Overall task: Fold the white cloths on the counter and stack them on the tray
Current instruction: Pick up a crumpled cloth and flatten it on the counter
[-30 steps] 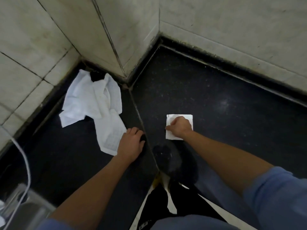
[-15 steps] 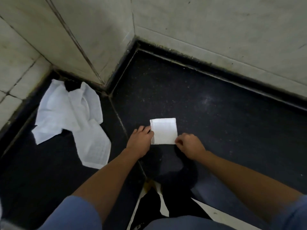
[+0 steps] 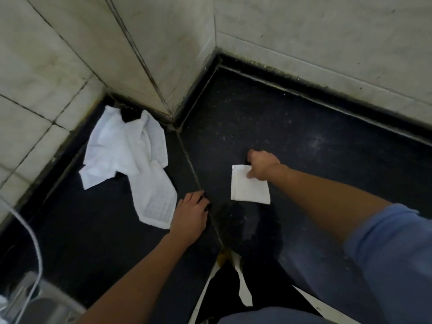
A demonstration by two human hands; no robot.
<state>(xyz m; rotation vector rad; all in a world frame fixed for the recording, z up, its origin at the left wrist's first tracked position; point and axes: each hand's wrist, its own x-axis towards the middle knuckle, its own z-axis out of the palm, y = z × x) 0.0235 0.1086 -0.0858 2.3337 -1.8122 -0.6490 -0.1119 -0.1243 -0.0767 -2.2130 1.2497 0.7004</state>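
Where the black counter [image 3: 304,141] meets the pale tiled wall [image 3: 304,43], a loose heap of unfolded white cloths [image 3: 124,155] lies in the left corner, one end trailing toward the near edge. Folded cloth [image 3: 250,187]: small flat square on the counter, right of the seam, well apart from the heap. Right hand [image 3: 263,166] pinches its far right corner, thumb on top. Left hand [image 3: 190,213] rests on the counter just beside the trailing end, fingers loosely bent, holding nothing. White cable [image 3: 35,242] at far left, blurred
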